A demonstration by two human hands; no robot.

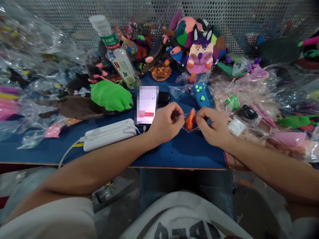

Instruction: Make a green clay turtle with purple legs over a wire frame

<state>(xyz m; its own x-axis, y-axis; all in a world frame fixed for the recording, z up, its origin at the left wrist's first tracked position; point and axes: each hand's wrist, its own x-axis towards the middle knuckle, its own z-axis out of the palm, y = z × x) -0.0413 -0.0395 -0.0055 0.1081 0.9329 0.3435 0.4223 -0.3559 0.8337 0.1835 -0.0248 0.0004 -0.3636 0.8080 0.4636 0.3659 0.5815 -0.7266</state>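
Observation:
A lump of orange clay (pixel 190 120) sits in a small clear plastic bag (pixel 192 129) just above the blue tabletop. My left hand (pixel 167 122) pinches the bag's left side between thumb and forefinger. On the other side, my right hand (pixel 212 125) has thumb and fingertips closed on the bag's right edge. Behind the orange lump lies a blue clay piece (pixel 200 95) with bright green dots. Close to my left hand, a lit phone (pixel 147 104) leans upright with a cable plugged into its bottom.
A white power strip (pixel 109 134) lies left of the phone. Behind are a tilted plastic bottle (pixel 122 63), a green clay shape (pixel 111 95) and a clay animal figure (pixel 200 54). Crumpled clear wrappers (pixel 249 89) heap up on the right. A perforated metal panel (pixel 154 13) stands at the back.

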